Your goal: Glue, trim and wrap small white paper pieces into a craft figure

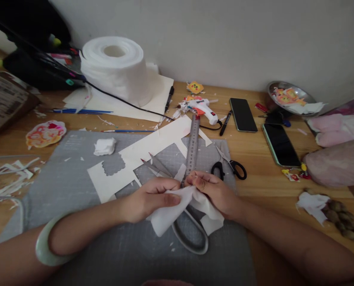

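Note:
My left hand pinches one side of a thin white sheet, thumb on top. The fingers of my right hand are closed on the other side of the same sheet, close to the left fingertips. Its lower edges hang loose and spread over grey-handled scissors, whose blades stick out beyond my hands. A metal ruler lies just ahead of my fingers. Cut white card with a scalloped hole rests on the grey cutting mat, beside a small stack of white pieces.
A large white roll stands at the back left. A glue gun, black-handled scissors and two phones lie ahead and to the right. A metal bowl with paper pieces sits at the back right. Paper scraps lie at far left.

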Action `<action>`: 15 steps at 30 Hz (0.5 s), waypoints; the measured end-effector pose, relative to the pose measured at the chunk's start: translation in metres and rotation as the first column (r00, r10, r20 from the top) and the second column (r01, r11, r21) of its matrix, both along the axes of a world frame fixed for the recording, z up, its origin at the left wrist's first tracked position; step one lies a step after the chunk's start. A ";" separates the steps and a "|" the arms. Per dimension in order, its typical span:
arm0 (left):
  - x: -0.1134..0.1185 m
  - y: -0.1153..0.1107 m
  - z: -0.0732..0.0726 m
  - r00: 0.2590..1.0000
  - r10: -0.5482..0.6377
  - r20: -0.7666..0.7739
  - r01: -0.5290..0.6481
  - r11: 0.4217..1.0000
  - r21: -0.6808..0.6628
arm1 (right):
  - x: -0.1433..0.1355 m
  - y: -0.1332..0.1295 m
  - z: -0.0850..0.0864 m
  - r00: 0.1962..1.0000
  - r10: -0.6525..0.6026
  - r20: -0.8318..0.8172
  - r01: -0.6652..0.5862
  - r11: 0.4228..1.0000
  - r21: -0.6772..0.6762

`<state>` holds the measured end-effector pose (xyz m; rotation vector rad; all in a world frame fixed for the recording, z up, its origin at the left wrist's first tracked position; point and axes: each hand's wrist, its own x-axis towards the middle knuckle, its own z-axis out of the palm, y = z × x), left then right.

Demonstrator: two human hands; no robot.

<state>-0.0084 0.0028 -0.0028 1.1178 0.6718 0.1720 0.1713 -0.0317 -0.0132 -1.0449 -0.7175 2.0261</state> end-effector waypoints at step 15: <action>-0.002 -0.001 0.002 1.000 -0.017 0.001 0.017 1.000 0.001 | 0.003 0.001 0.001 0.999 -0.014 -0.044 0.011 0.998 -0.067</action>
